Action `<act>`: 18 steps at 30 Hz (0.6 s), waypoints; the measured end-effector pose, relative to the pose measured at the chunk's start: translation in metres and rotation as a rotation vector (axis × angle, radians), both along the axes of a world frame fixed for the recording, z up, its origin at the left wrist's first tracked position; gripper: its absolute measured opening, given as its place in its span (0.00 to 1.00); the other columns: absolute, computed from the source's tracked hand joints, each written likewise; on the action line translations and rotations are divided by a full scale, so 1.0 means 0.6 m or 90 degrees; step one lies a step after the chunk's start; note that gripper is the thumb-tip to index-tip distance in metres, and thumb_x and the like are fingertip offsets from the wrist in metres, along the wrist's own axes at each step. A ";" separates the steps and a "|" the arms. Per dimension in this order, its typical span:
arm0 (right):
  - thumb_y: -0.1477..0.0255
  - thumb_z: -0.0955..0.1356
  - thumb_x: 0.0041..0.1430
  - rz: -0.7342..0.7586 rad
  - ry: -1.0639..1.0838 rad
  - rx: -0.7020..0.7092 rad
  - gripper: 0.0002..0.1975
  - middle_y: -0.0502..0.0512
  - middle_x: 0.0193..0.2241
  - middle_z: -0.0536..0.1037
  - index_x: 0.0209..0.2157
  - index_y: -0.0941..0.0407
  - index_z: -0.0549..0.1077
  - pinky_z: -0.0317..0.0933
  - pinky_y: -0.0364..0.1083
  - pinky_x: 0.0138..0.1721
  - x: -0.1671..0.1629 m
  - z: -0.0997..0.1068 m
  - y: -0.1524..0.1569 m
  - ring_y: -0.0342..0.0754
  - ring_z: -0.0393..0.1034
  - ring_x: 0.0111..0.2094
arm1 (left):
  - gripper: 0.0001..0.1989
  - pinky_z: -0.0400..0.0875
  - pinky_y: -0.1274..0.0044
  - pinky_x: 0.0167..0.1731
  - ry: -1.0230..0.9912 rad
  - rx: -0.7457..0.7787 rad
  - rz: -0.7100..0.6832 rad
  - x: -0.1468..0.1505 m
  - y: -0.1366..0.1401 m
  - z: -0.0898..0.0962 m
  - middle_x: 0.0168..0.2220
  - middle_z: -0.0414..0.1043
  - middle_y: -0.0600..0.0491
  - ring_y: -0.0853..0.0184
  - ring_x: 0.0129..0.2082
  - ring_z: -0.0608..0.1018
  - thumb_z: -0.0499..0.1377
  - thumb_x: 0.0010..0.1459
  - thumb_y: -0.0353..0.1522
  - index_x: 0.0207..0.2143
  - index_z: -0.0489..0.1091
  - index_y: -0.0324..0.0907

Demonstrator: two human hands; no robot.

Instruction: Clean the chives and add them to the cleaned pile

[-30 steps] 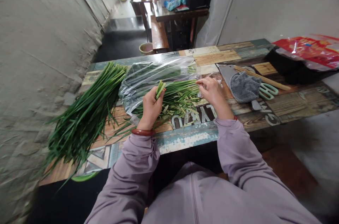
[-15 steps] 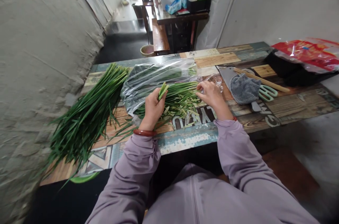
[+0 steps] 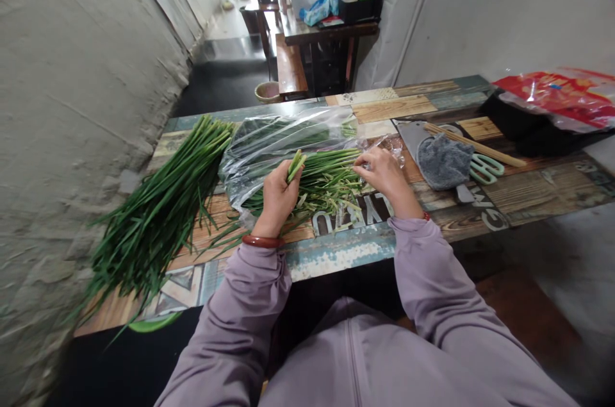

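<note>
My left hand (image 3: 278,195) is closed around a small bunch of garlic chives (image 3: 296,165), their pale cut ends pointing up out of the fist. Thumb and fingers of my right hand (image 3: 382,175) come together at the stem ends of more garlic chives (image 3: 331,163); whatever is between the fingertips is too small to make out. Those chives lie partly in a clear plastic bag (image 3: 250,150). Loose trimmings (image 3: 331,199) are scattered in front of them. To the left, a large heap of long green chives (image 3: 163,208) spreads over the wood-patterned table (image 3: 346,259).
At right lie a grey cloth (image 3: 444,162), chopsticks (image 3: 480,145), pale green-handled scissors (image 3: 486,168) and a cleaver-like blade (image 3: 408,138). Beyond them sits a red plastic package (image 3: 562,96) on something black. A rough wall (image 3: 72,74) borders the left side.
My right hand has shifted slightly left toward the stem ends. The left hand keeps its hold on the small bunch, almost unmoved.
</note>
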State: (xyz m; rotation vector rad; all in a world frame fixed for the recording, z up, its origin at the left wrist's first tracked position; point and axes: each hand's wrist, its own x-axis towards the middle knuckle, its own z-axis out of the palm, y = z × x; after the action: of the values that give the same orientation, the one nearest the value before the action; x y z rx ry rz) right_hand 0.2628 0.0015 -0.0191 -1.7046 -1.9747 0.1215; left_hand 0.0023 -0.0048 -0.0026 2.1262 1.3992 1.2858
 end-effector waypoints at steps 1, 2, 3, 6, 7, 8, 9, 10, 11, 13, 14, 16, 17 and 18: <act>0.70 0.70 0.58 0.007 0.029 0.015 0.05 0.58 0.36 0.78 0.31 0.53 0.79 0.61 0.52 0.45 0.000 0.000 0.002 0.54 0.70 0.42 | 0.14 0.65 0.78 0.34 -0.001 0.002 -0.002 0.000 0.000 -0.001 0.31 0.75 0.53 0.68 0.31 0.74 0.52 0.65 0.38 0.36 0.74 0.41; 0.70 0.70 0.58 0.018 0.072 0.031 0.05 0.57 0.35 0.78 0.31 0.54 0.79 0.61 0.51 0.45 0.000 0.000 0.004 0.53 0.70 0.42 | 0.14 0.65 0.78 0.33 -0.001 0.003 -0.004 0.000 0.000 -0.001 0.31 0.75 0.53 0.68 0.31 0.74 0.52 0.65 0.38 0.36 0.74 0.41; 0.70 0.70 0.57 0.029 0.130 0.045 0.05 0.57 0.34 0.78 0.30 0.54 0.78 0.62 0.51 0.45 -0.001 0.000 0.006 0.52 0.70 0.40 | 0.14 0.65 0.78 0.33 -0.002 0.006 -0.006 -0.001 0.000 -0.001 0.32 0.75 0.53 0.68 0.31 0.74 0.52 0.65 0.38 0.36 0.74 0.41; 0.66 0.69 0.57 0.059 0.370 0.026 0.08 0.52 0.29 0.77 0.31 0.56 0.77 0.63 0.47 0.37 -0.009 0.003 0.008 0.46 0.69 0.32 | 0.14 0.64 0.78 0.33 -0.007 0.012 -0.012 0.000 -0.001 -0.001 0.31 0.74 0.53 0.69 0.30 0.73 0.52 0.66 0.38 0.35 0.73 0.41; 0.64 0.69 0.56 0.068 0.451 0.004 0.09 0.51 0.28 0.76 0.31 0.56 0.77 0.63 0.45 0.34 -0.013 0.005 0.007 0.45 0.68 0.30 | 0.14 0.64 0.79 0.33 -0.009 0.012 -0.013 0.000 -0.002 0.000 0.30 0.74 0.54 0.69 0.30 0.72 0.52 0.66 0.38 0.35 0.73 0.41; 0.63 0.70 0.55 0.077 0.520 -0.022 0.10 0.50 0.27 0.76 0.32 0.56 0.76 0.63 0.44 0.32 -0.017 0.009 0.005 0.44 0.68 0.29 | 0.14 0.64 0.79 0.33 -0.012 0.011 -0.013 0.000 -0.003 0.000 0.30 0.74 0.54 0.69 0.30 0.72 0.52 0.66 0.38 0.34 0.73 0.41; 0.62 0.71 0.54 0.087 0.574 -0.044 0.11 0.50 0.27 0.76 0.32 0.56 0.76 0.63 0.44 0.31 -0.021 0.012 0.003 0.44 0.69 0.28 | 0.14 0.63 0.79 0.33 -0.015 0.009 -0.012 0.000 -0.003 0.001 0.30 0.74 0.54 0.70 0.29 0.72 0.52 0.66 0.38 0.34 0.73 0.41; 0.61 0.72 0.52 0.095 0.615 -0.059 0.12 0.50 0.27 0.76 0.33 0.56 0.76 0.63 0.43 0.30 -0.024 0.017 0.000 0.44 0.69 0.29 | 0.14 0.63 0.79 0.33 -0.017 0.007 -0.011 0.000 -0.004 0.002 0.29 0.73 0.54 0.70 0.29 0.71 0.52 0.66 0.38 0.33 0.73 0.41; 0.61 0.73 0.51 0.103 0.644 -0.067 0.13 0.50 0.27 0.77 0.33 0.56 0.76 0.64 0.43 0.30 -0.028 0.020 -0.003 0.44 0.70 0.29 | 0.14 0.63 0.79 0.33 -0.022 0.005 -0.010 0.000 -0.004 0.003 0.29 0.73 0.54 0.70 0.29 0.71 0.52 0.66 0.38 0.33 0.73 0.41; 0.60 0.73 0.51 0.116 0.679 -0.071 0.13 0.51 0.28 0.78 0.34 0.55 0.76 0.65 0.43 0.30 -0.033 0.026 -0.008 0.44 0.72 0.30 | 0.14 0.63 0.79 0.32 -0.035 0.007 -0.006 0.001 -0.005 0.005 0.29 0.72 0.54 0.70 0.29 0.70 0.52 0.66 0.38 0.32 0.72 0.41; 0.60 0.73 0.51 0.121 0.690 -0.068 0.13 0.51 0.28 0.78 0.34 0.55 0.76 0.66 0.43 0.31 -0.035 0.027 -0.009 0.44 0.72 0.30 | 0.14 0.63 0.79 0.32 -0.043 0.008 -0.003 0.001 -0.006 0.006 0.28 0.72 0.55 0.70 0.29 0.70 0.52 0.65 0.38 0.31 0.72 0.41; 0.60 0.73 0.52 0.126 0.704 -0.057 0.13 0.51 0.28 0.78 0.33 0.55 0.76 0.66 0.43 0.32 -0.040 0.026 -0.008 0.43 0.72 0.30 | 0.14 0.64 0.79 0.33 -0.061 0.006 0.005 0.002 -0.007 0.009 0.28 0.72 0.55 0.70 0.29 0.70 0.53 0.65 0.37 0.31 0.72 0.41; 0.60 0.73 0.52 0.126 0.710 -0.054 0.13 0.50 0.28 0.78 0.33 0.55 0.76 0.66 0.43 0.32 -0.042 0.024 -0.006 0.42 0.72 0.30 | 0.14 0.64 0.78 0.33 -0.071 0.002 0.005 0.003 -0.009 0.011 0.28 0.72 0.55 0.70 0.30 0.71 0.53 0.65 0.37 0.31 0.72 0.41; 0.59 0.73 0.52 0.125 0.716 -0.053 0.14 0.50 0.29 0.78 0.33 0.55 0.75 0.65 0.42 0.31 -0.044 0.022 -0.005 0.42 0.72 0.29 | 0.14 0.65 0.78 0.34 -0.081 -0.007 -0.002 0.004 -0.011 0.013 0.28 0.72 0.54 0.70 0.30 0.71 0.53 0.65 0.37 0.31 0.72 0.40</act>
State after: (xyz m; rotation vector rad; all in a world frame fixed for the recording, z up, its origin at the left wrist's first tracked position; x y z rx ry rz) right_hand 0.2364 -0.0013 -0.0060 -1.0471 -1.2404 0.9961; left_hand 0.0050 -0.0111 0.0051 2.0005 1.3469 1.3829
